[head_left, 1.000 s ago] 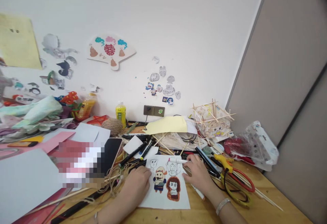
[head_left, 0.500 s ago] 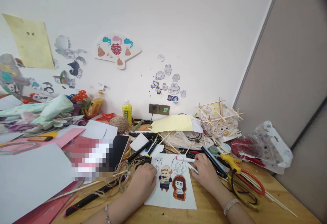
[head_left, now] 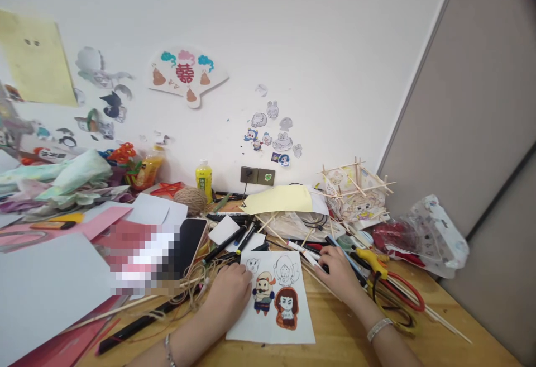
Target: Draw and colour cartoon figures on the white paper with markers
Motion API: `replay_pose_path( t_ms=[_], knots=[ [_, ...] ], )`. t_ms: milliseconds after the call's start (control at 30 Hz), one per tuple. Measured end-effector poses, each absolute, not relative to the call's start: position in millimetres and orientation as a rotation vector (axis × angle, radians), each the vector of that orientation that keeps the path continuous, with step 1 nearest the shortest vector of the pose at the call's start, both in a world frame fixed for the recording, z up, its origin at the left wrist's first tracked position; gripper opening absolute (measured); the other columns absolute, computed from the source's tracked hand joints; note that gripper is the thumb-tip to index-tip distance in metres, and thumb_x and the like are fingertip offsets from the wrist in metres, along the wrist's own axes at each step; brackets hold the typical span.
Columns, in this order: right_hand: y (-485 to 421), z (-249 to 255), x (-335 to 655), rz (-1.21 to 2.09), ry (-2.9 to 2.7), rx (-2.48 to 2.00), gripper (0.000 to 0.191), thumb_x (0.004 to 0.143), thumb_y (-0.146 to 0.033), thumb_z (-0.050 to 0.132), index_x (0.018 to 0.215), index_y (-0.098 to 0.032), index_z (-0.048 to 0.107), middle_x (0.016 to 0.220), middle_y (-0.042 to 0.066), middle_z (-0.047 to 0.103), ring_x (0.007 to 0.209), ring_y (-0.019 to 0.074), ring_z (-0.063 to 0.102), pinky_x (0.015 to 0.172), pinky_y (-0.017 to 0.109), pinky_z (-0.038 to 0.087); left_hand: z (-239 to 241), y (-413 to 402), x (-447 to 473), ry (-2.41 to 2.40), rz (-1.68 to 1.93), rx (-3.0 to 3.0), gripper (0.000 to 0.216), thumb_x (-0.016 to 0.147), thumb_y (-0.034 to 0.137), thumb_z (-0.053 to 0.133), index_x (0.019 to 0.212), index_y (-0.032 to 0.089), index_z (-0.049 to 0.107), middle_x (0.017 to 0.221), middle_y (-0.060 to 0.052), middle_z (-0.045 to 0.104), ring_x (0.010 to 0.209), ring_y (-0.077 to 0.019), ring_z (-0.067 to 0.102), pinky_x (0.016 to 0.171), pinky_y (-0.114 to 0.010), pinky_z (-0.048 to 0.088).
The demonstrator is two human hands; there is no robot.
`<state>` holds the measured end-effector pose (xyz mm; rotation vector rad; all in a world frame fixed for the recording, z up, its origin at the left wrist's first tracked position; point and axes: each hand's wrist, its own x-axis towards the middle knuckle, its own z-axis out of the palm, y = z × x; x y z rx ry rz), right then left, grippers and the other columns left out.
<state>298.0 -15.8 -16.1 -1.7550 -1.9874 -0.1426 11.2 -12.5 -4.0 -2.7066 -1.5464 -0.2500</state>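
A white sheet of paper (head_left: 299, 325) with cartoon figures lies flat in front of me. Two lower figures are coloured, one outlined in orange-brown; the upper two are plain black line drawings. My left hand (head_left: 231, 289) rests on the sheet's left edge with its fingers curled and together, holding it down; its fingertips are partly hidden. Just right of the sheet, my right hand (head_left: 337, 272) has its fingers bent around the rear end of a white marker (head_left: 302, 251) with a pinkish end. That marker points up and left, over the sheet's upper right corner.
Black markers (head_left: 228, 244) and wooden sticks crowd the space behind the sheet. A phone (head_left: 193, 244) and twine lie left. At right are a yellow-handled tool (head_left: 372, 262) with a cable and a plastic bag (head_left: 439, 233). Behind stand a yellow bottle (head_left: 204, 181) and a stick-and-paper frame (head_left: 355, 194).
My right hand and the white marker have moved off the upper right drawing, which now shows fully. The marker has turned to a slant. My left hand stays at the sheet's edge. The view shifted slightly.
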Motion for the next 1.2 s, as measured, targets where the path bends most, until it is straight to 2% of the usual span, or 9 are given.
replay_pose_path(
  t_ms=[300,467,567,700,900,1200],
  knots=[
    [-11.5,-25.3,298.6,-0.128,-1.98,-1.758,0.019,0.081,-0.024,0.061,0.066,-0.02,0.072,0.093,0.009,0.062,0.095,0.0253,0.052,0.086,0.036,0.041,-1.0,-13.7,11.2,-1.534,-0.236,-2.693,0.026,0.088,0.012,0.039,0.081,0.014,0.064,0.086,-0.012,0.065,0.087,-0.0268,0.059,0.078,-0.039,0.043],
    [-12.0,-23.6,300.1,-0.149,-1.986,-1.745,0.023,0.085,-0.017,0.055,0.07,-0.02,0.073,0.093,0.009,0.063,0.095,0.0253,0.052,0.085,0.035,0.042,-0.8,-13.0,10.9,-1.523,-0.247,-2.698,0.027,0.088,0.012,0.038,0.081,0.014,0.064,0.085,-0.012,0.064,0.086,-0.0276,0.059,0.077,-0.04,0.043],
    [-12.1,-22.9,302.3,-0.17,-1.971,-1.752,0.021,0.082,-0.011,0.055,0.08,-0.021,0.074,0.094,0.009,0.063,0.095,0.0254,0.052,0.086,0.035,0.042,-2.0,-12.1,10.4,-1.498,-0.245,-2.717,0.028,0.089,0.012,0.037,0.081,0.014,0.064,0.086,-0.011,0.064,0.086,-0.0266,0.059,0.077,-0.039,0.043],
    [-11.7,-22.4,305.9,-0.202,-1.93,-1.779,0.029,0.079,-0.004,0.054,0.096,-0.02,0.072,0.097,0.01,0.062,0.097,0.0265,0.052,0.087,0.036,0.042,-1.5,-13.0,11.0,-1.444,-0.241,-2.771,0.026,0.089,0.013,0.04,0.079,0.016,0.064,0.084,-0.009,0.065,0.083,-0.0232,0.059,0.075,-0.034,0.044],
    [-13.4,-19.8,307.2,-0.221,-1.913,-1.802,0.014,0.078,-0.011,0.06,0.078,-0.02,0.07,0.094,0.009,0.062,0.095,0.0268,0.052,0.086,0.036,0.043,1.0,-14.3,12.0,-1.413,-0.274,-2.8,0.026,0.088,0.013,0.04,0.077,0.016,0.063,0.084,-0.008,0.065,0.078,-0.0219,0.059,0.071,-0.033,0.044],
    [-13.8,-17.2,305.7,-0.242,-1.903,-1.844,0.019,0.078,-0.007,0.056,0.072,-0.02,0.069,0.091,0.009,0.063,0.091,0.0255,0.054,0.083,0.034,0.043,-2.7,-8.2,8.5,-1.467,-0.327,-2.726,0.025,0.088,0.012,0.041,0.081,0.017,0.065,0.089,-0.008,0.065,0.088,-0.023,0.059,0.077,-0.034,0.045]
  ],
)
